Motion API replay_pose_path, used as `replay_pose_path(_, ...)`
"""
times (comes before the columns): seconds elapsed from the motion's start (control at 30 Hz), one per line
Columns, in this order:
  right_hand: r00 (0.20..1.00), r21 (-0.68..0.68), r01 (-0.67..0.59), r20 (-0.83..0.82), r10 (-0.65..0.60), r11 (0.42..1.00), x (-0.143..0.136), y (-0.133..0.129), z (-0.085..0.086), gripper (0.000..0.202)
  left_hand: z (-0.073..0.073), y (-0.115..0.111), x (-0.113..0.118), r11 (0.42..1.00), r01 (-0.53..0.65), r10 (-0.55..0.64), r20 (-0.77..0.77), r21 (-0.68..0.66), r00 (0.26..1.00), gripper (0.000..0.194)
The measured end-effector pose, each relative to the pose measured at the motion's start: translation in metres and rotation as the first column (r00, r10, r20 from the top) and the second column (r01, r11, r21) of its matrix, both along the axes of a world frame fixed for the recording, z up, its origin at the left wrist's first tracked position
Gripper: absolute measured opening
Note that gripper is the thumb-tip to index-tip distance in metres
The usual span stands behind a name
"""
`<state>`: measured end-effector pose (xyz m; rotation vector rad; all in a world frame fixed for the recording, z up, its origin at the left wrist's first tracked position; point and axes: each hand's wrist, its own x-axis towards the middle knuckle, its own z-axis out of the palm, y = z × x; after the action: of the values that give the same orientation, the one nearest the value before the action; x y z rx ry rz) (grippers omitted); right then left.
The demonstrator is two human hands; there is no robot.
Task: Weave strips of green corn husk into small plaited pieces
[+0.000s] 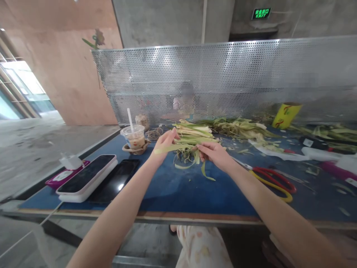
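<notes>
A bundle of pale green leaf strips point(195, 130) lies across the blue table, with thin curly fibres point(185, 154) spilling from its near side. At the bundle's left end is my left hand point(165, 143). Its fingers point towards the strip ends and look apart. One flat pale green leaf strip point(167, 149) crosses in front of my left palm and runs right towards my right hand point(213, 153). My right thumb and forefinger are pinched together on that strip's end, above the fibres. A curled loose strip point(206, 173) hangs below my right fingers.
Red and yellow scissors point(275, 182) lie right of my right arm. More leaves point(240, 128) are heaped behind, near a yellow roll point(286, 116). On the left stand an iced drink point(135, 138), a pink-edged phone point(89, 175) and a black tablet point(115, 182). A perforated metal screen point(156, 82) closes the back.
</notes>
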<state>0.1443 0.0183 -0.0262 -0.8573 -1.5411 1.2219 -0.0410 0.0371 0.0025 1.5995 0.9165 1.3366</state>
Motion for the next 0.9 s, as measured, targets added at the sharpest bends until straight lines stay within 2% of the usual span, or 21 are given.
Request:
replay_pose_path(0.1, 0.997, 0.038, 0.029, 0.065, -0.031, 0.999, 0.0, -0.001, -0.001, 0.03, 0.001, -0.006, -0.002, 0.971, 0.231, -0.24, -0.266, -0.065, 0.934, 0.03)
replay_pose_path(0.17, 0.994, 0.057, 0.042, 0.095, -0.047, 0.997, -0.001, -0.002, -0.002, 0.03, -0.001, -0.008, -0.002, 0.945, 0.317, -0.323, -0.363, -0.077, 0.874, 0.022)
replay_pose_path(0.23, 0.992, 0.065, 0.056, 0.108, -0.063, 0.996, -0.001, -0.001, -0.003, 0.031, -0.002, -0.007, -0.002, 0.944, 0.325, -0.319, -0.395, -0.054, 0.862, 0.02)
replay_pose_path(0.37, 0.993, 0.027, 0.079, 0.081, -0.081, 0.996, -0.001, 0.001, -0.004, 0.031, -0.003, -0.003, -0.005, 0.966, 0.257, -0.229, -0.442, 0.004, 0.867, 0.021)
replay_pose_path(0.4, 0.995, 0.005, 0.081, 0.062, -0.081, 0.997, -0.002, 0.001, -0.004, 0.031, -0.003, -0.003, -0.005, 0.976, 0.212, -0.165, -0.459, 0.051, 0.873, 0.02)
replay_pose_path(0.43, 0.996, -0.019, 0.079, 0.042, -0.078, 0.997, -0.002, 0.001, -0.004, 0.031, -0.003, -0.004, -0.005, 0.981, 0.13, -0.049, -0.471, 0.141, 0.881, 0.018)
replay_pose_path(0.47, 0.997, -0.044, 0.072, 0.02, -0.071, 0.996, -0.003, 0.0, -0.004, 0.031, -0.003, -0.007, -0.004, 0.962, 0.021, 0.112, -0.465, 0.271, 0.878, 0.016)
replay_pose_path(0.5, 0.998, -0.066, 0.062, -0.003, -0.062, 0.996, -0.004, 0.0, -0.003, 0.031, -0.004, -0.01, -0.003, 0.894, -0.098, 0.305, -0.431, 0.438, 0.849, 0.014)
replay_pose_path(0.53, 0.998, -0.083, 0.049, -0.026, -0.052, 0.995, -0.004, -0.002, -0.002, 0.032, -0.004, -0.014, -0.001, 0.781, -0.185, 0.478, -0.379, 0.597, 0.792, 0.014)
replay_pose_path(0.57, 0.998, -0.092, 0.037, -0.047, -0.042, 0.995, -0.004, -0.003, -0.001, 0.034, -0.005, -0.018, 0.0, 0.668, -0.199, 0.586, -0.342, 0.717, 0.735, 0.014)
replay_pose_path(0.6, 0.997, -0.095, 0.026, -0.065, -0.032, 0.995, -0.005, -0.004, 0.0, 0.034, -0.006, -0.022, 0.002, 0.603, -0.135, 0.621, -0.357, 0.786, 0.698, 0.013)
replay_pose_path(0.63, 0.997, -0.091, 0.016, -0.079, -0.023, 0.996, -0.005, -0.005, 0.001, 0.034, -0.007, -0.025, 0.004, 0.583, -0.054, 0.624, -0.404, 0.811, 0.668, 0.014)
replay_pose_path(0.67, 0.996, -0.082, 0.009, -0.087, -0.016, 0.997, -0.004, -0.006, 0.002, 0.033, -0.008, -0.027, 0.006, 0.589, 0.006, 0.614, -0.452, 0.808, 0.647, 0.018)
replay_pose_path(0.73, 0.996, -0.058, 0.003, -0.084, -0.008, 0.998, -0.003, -0.008, 0.003, 0.031, -0.011, -0.029, 0.009, 0.651, 0.054, 0.565, -0.531, 0.757, 0.631, 0.023)
replay_pose_path(0.83, 0.998, -0.015, 0.03, -0.054, -0.031, 0.999, -0.001, -0.008, 0.003, 0.027, -0.015, -0.027, 0.013, 0.749, 0.035, 0.487, -0.585, 0.662, 0.649, 0.022)
replay_pose_path(0.9, 0.998, 0.01, 0.06, -0.034, -0.06, 0.998, 0.0, -0.008, 0.003, 0.026, -0.017, -0.025, 0.015, 0.794, 0.013, 0.446, -0.596, 0.608, 0.668, 0.019)
